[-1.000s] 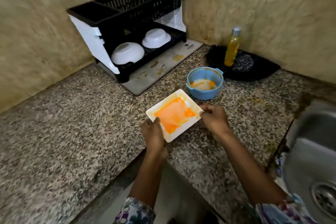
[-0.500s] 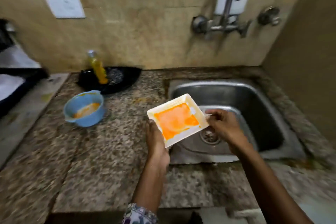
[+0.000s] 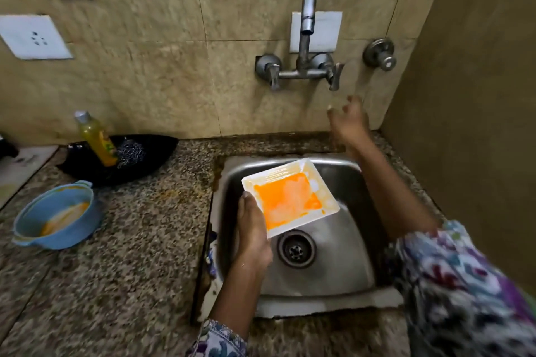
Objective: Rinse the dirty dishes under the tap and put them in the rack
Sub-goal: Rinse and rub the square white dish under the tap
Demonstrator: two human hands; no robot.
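Note:
A square white plate (image 3: 290,197) smeared with orange sauce hangs over the steel sink (image 3: 342,264). My left hand (image 3: 252,229) grips its near-left edge, thumb on the rim. My right hand (image 3: 346,119) is raised with fingers spread, holding nothing, just below the right handle of the wall tap (image 3: 306,38). No water runs from the spout. A dirty blue bowl (image 3: 55,214) with orange residue stands on the granite counter at the left. The rack is out of view.
A yellow soap bottle (image 3: 97,139) and a steel scrubber (image 3: 130,152) sit in a black dish (image 3: 156,153) behind the bowl. A drain (image 3: 295,249) lies in the sink floor. A side wall rises close at the right.
The view has swung right from the rack to the sink. The plate moved over the basin. My right hand let go of it and rose toward the tap's right handle.

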